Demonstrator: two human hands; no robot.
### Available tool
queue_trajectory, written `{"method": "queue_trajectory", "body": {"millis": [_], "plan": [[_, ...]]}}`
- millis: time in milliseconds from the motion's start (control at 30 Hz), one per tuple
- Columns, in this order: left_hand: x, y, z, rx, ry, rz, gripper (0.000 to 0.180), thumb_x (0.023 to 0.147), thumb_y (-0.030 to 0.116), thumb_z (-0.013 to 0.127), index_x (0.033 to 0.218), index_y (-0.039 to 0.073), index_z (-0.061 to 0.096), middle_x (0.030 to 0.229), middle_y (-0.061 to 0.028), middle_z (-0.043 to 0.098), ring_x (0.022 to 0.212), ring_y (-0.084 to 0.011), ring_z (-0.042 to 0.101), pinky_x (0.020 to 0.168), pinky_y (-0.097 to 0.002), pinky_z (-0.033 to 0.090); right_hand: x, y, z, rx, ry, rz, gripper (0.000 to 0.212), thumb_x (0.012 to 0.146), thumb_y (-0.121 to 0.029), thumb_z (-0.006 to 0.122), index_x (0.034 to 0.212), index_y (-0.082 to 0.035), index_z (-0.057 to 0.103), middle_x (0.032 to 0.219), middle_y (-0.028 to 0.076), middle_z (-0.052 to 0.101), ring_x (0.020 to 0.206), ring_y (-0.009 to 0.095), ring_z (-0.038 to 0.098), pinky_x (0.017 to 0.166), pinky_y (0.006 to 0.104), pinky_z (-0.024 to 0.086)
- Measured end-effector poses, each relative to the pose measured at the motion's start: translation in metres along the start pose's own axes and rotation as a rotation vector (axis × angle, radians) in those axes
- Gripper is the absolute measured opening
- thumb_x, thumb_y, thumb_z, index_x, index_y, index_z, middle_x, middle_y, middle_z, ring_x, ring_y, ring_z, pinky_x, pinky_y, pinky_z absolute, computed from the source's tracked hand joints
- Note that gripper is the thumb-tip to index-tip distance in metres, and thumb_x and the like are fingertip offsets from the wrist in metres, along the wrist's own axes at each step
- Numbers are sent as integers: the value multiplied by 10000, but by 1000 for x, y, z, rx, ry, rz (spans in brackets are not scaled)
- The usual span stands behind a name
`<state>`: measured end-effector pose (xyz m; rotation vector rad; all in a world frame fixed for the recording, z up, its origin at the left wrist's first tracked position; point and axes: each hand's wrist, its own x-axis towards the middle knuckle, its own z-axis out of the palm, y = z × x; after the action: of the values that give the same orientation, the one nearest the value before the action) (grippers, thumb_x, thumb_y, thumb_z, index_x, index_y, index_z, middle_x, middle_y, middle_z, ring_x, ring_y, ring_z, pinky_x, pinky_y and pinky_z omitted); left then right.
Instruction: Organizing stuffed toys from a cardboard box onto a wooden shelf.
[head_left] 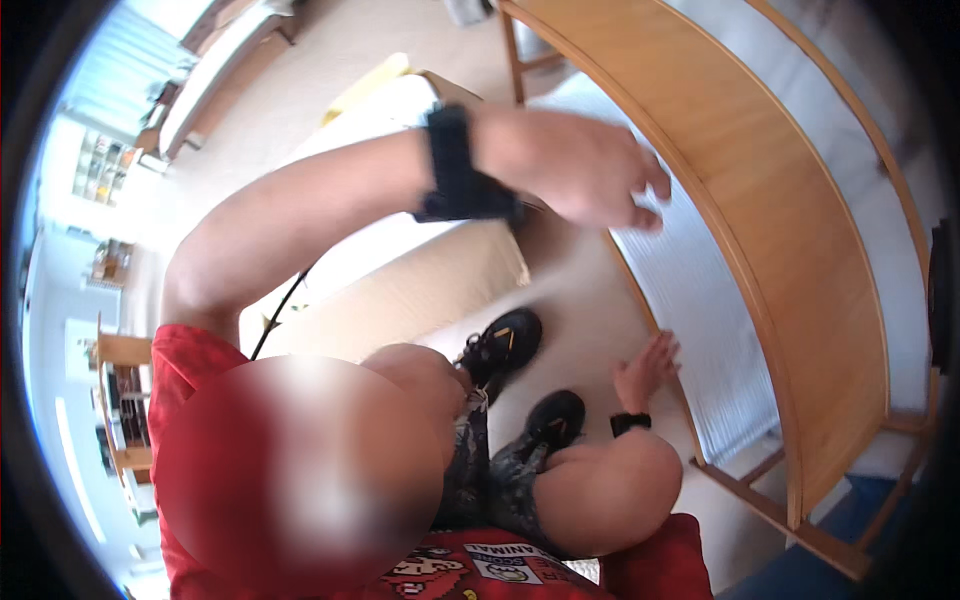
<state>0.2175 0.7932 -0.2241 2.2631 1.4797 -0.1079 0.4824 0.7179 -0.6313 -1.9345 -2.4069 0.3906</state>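
1. Pale beige flooring (585,320) runs through a bright room, with light-brown wooden shelves (125,350) at the far left and a low, boxy piece draped in cream and white cloth (430,290) under the left forearm.
2. On the right stands the nearest thing to both hands: a long, smooth, light-brown wooden panel (770,200), its edges bent by the lens, beside a white, finely ribbed surface (700,310).
3. The left hand (565,165), beyond a black wrist strap (448,160), extends toward the panel's near edge, fingers loosely bent, thumb apart, nothing visible between them. Contact cannot be told.
4. The right hand (648,370) is lower, fingers extended and fairly close together, apparently holding nothing, near the ribbed surface's left border; whether it touches cannot be told.
5. Judging by this pose, the step is a reach without a grip. Grasping the panel would call for fingers opened around its edge.
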Motion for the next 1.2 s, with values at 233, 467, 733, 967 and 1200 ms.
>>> {"method": "queue_trajectory", "body": {"millis": [233,467,733,967,1200], "plan": [[-258,-146,-41,-234,524,-725,461,976,439,495,1301,115,540,1146,-63,627,1003,-154,607,836,-324,523,19,-46,-34,377,-92,-232,644,812,-161,657,1370,27,397,1461,229,340,1361,407,304,1092,531,271],[-388,-153,118,-1184,645,-1130,415,930,353,564,1244,86,515,1106,-46,599,997,-162,612,883,-335,511,96,-242,-187,1462,-644,-403,454,914,-309,649,1213,12,534,1183,127,604,1091,227,593,899,350,485],[-338,-159,179,-1449,1050,-892,504,886,176,676,1289,-26,450,1184,-104,589,1054,-193,596,924,-340,491,122,-306,-204,1334,-785,-517,561,872,-389,664,1224,22,515,1141,126,595,1051,187,568,877,333,479],[-362,-149,131,-1088,1037,-767,454,858,129,667,1235,-66,505,1118,-120,622,1007,-183,593,910,-322,463,93,-299,-201,1381,-637,-490,959,781,-420,734,1391,155,269,1354,289,456,1268,310,461,1028,352,385],[-309,-95,37,-920,738,-455,438,837,163,685,1186,-53,533,1044,-110,643,917,-168,614,834,-294,486,6,-189,-279,1596,-741,-410,716,812,-297,736,1359,22,402,1239,172,551,1180,265,520,987,373,428]]}}
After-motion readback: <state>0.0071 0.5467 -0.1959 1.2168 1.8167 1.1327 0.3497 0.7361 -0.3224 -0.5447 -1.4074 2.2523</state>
